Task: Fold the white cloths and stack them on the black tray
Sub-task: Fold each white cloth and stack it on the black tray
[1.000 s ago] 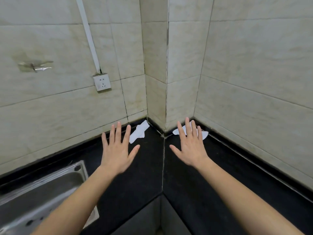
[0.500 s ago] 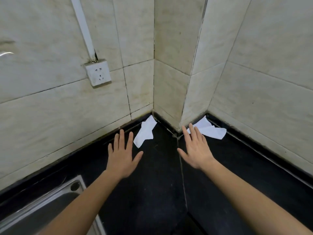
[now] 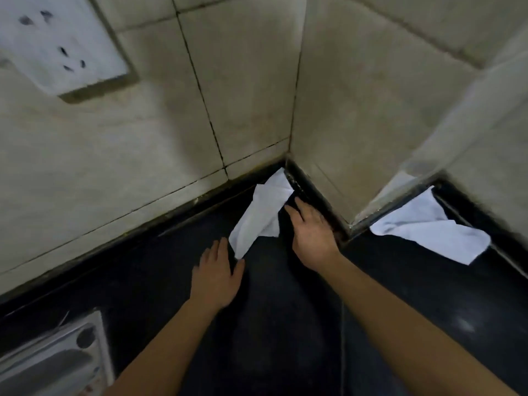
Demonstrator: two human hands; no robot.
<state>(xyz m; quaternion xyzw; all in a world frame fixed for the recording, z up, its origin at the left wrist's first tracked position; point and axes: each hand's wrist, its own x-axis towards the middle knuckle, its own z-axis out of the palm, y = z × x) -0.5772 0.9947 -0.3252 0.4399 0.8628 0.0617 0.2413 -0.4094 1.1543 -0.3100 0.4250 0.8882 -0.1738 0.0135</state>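
Note:
A crumpled white cloth (image 3: 261,212) lies on the black counter (image 3: 285,324) in the corner under the tiled wall. My left hand (image 3: 218,277) lies flat with straight fingers, its tips at the cloth's near corner. Fingers extended, my right hand (image 3: 310,232) reaches to the cloth's right edge, touching or nearly touching it. A second white cloth (image 3: 428,228) lies spread on the counter to the right, past the wall's outer corner, apart from both hands. No black tray is in view.
Tiled walls (image 3: 143,155) close the counter at the back and jut out as a pillar (image 3: 357,124) between the two cloths. A steel sink (image 3: 54,358) sits at the lower left. A white wall socket (image 3: 61,41) hangs at the upper left.
The view has moved closer to the corner. Both hands have moved forward to the left cloth; the right hand shifted left from near the right cloth.

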